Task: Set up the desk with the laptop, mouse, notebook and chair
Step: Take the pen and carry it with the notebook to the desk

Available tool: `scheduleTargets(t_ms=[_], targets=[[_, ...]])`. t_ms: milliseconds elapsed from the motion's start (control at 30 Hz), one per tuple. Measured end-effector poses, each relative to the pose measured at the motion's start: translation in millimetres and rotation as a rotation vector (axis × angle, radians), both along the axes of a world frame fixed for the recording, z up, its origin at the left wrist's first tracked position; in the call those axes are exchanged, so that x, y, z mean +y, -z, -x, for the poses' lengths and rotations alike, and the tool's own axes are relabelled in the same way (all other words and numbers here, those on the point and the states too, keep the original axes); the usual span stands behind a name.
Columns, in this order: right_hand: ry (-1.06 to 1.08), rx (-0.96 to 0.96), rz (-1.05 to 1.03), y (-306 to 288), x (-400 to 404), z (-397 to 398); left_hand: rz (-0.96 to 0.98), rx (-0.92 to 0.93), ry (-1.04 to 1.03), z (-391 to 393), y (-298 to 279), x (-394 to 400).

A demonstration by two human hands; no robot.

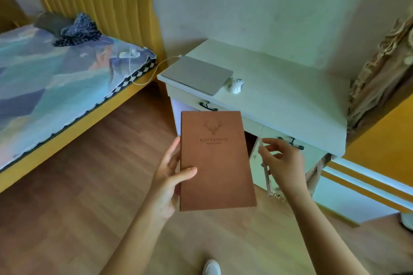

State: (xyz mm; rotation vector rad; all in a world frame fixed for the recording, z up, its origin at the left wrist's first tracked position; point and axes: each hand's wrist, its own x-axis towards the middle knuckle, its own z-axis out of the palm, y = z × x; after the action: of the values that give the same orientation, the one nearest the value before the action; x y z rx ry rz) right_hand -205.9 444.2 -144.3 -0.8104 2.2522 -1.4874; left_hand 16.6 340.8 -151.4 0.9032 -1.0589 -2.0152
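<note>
A brown notebook point(216, 163) with a deer emblem on its cover hangs above the floor in front of the desk, gripped along its left edge by my left hand point(167, 178). Just right of the notebook, my right hand point(282, 163) pinches a thin pale pen point(267, 176). On the pale desk point(290, 105), a closed grey laptop point(196, 73) lies at the left corner. A white mouse point(235, 85) sits just right of it. No chair is in view.
A bed point(55, 78) with a yellow headboard stands to the left, and a white cable point(143, 83) runs from it to the laptop. The desk has drawers with black handles point(208, 106). Yellow and white furniture point(380, 152) adjoins the desk's right side. The floor is wood.
</note>
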Motion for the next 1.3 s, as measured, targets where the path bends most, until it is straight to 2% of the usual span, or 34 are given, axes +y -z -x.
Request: scheduleTargets(t_ms=[300,567,800,967,1300], targets=[[0.194,-0.023,-0.023,18,-129,145,0.007,-0.007,0.211,175,30,-170],[0.403,-0.053,-0.1,59,-213,269,-0.067,-0.093,0.452,338,75,-279],[0.521,-0.061,-0.261,108,-231,357,-0.184,-0.182,0.575,443,128,-316],[0.548,-0.068,-0.338,152,-241,400,-0.22,-0.218,0.581,495,168,-328],[0.542,-0.019,-0.444,199,-254,433,-0.181,-0.305,0.529,523,197,-334]])
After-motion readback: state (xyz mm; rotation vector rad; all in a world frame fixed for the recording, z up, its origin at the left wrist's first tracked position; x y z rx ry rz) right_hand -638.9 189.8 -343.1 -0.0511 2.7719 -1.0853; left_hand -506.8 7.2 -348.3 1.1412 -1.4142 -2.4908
